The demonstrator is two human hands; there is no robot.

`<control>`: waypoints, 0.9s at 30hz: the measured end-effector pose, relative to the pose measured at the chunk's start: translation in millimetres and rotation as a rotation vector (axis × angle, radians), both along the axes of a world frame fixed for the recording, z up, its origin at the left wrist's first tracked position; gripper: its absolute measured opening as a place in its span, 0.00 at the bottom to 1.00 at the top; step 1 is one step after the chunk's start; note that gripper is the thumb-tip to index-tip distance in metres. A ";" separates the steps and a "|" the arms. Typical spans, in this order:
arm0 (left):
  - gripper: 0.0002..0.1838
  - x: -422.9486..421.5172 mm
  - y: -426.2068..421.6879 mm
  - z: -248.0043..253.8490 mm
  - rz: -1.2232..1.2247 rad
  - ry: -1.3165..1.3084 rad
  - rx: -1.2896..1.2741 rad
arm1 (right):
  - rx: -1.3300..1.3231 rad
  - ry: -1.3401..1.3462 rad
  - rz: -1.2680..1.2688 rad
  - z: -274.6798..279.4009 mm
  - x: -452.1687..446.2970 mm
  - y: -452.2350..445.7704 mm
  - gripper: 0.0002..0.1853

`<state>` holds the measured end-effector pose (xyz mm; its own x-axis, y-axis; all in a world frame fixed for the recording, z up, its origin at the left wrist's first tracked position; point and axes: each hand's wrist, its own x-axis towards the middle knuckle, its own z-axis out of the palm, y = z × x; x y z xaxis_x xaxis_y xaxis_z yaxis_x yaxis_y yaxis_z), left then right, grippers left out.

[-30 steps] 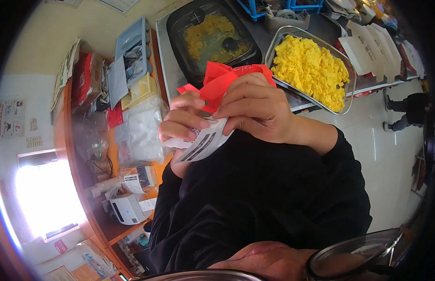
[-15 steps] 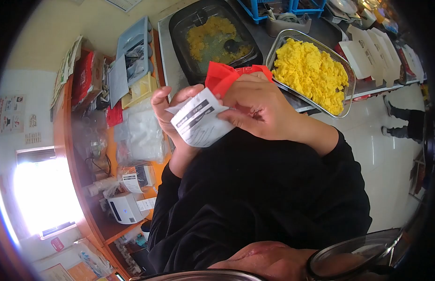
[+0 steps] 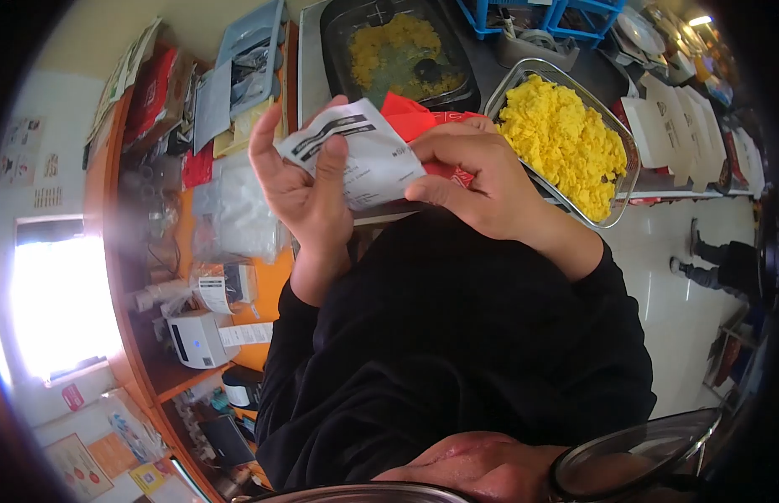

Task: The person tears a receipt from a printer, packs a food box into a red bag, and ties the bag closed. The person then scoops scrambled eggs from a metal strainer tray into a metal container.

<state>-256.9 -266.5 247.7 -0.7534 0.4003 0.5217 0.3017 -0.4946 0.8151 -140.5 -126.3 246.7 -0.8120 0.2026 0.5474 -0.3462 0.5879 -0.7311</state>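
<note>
A white printed receipt (image 3: 368,163) is stretched between my two hands, in front of my chest. My left hand (image 3: 310,197) pinches its left side, the thumb lying over the printed face and other fingers raised. At the receipt's right edge is my right hand (image 3: 490,172), its thumb and fingers closed. That hand also holds a red bag-like piece (image 3: 410,117) with white print, partly hidden behind the receipt and fingers. Whether the receipt is fixed to the red piece, I cannot tell.
A glass dish of yellow scrambled egg (image 3: 561,147) stands right of my hands. Behind them is a dark tray (image 3: 335,63) with yellow food remains. White folded cartons (image 3: 670,126) and blue baskets (image 3: 553,21) line the counter. On the left shelf sits a label printer (image 3: 201,339).
The receipt has been turned and spread flatter, and my left thumb now lies across its front. My left hand has shifted left. More of the red piece is covered. The view has turned slightly.
</note>
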 end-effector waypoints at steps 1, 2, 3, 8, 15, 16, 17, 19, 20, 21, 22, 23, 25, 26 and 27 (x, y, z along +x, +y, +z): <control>0.31 0.8 0.0 2.4 -0.008 0.003 -0.011 | 0.030 0.014 -0.016 -2.0 0.1 1.3 0.09; 0.30 3.1 1.5 3.7 -0.007 0.022 -0.015 | 0.060 0.028 -0.034 -6.3 -0.3 2.5 0.09; 0.30 6.2 3.8 4.3 -0.006 0.040 -0.019 | 0.089 0.041 -0.053 -8.7 -0.1 4.1 0.09; 0.27 9.6 13.2 7.2 -0.026 0.044 -0.029 | -0.197 -0.189 0.063 -5.5 3.3 15.6 0.09; 0.37 11.7 12.6 -18.8 0.088 0.302 0.118 | -0.148 0.198 -0.044 -0.6 6.7 40.8 0.14; 0.41 11.2 9.2 -25.6 0.093 0.305 0.153 | -0.130 0.280 -0.064 11.7 14.8 47.3 0.13; 0.40 13.0 5.2 -29.3 0.065 0.171 0.212 | -0.120 0.364 -0.071 24.3 23.7 54.2 0.13; 0.38 15.7 -2.7 -35.3 0.127 -0.011 0.271 | -0.092 0.544 -0.012 51.5 49.9 67.5 0.12; 0.36 14.2 -8.7 -38.9 0.166 -0.098 0.299 | -0.082 0.629 0.055 64.9 63.3 74.7 0.12; 0.35 4.7 -17.6 -54.3 0.240 0.021 0.217 | -0.071 0.702 0.135 77.5 77.5 80.5 0.12; 0.34 1.0 -24.8 -66.1 0.245 0.023 0.200 | -0.062 0.755 0.228 90.1 89.1 84.7 0.12; 0.34 1.1 -27.8 -74.5 0.247 0.026 0.187 | -0.062 0.796 0.316 100.5 98.6 87.3 0.12; 0.32 -4.5 -33.1 -76.8 0.280 -0.015 0.165 | -0.065 0.850 0.453 117.2 115.0 91.2 0.13; 0.31 -2.6 -34.5 -75.7 0.322 -0.075 0.155 | -0.089 0.857 0.515 122.4 119.4 92.6 0.13; 0.30 3.2 -32.7 -77.3 0.367 -0.151 0.157 | -0.116 0.848 0.581 128.4 119.3 95.1 0.14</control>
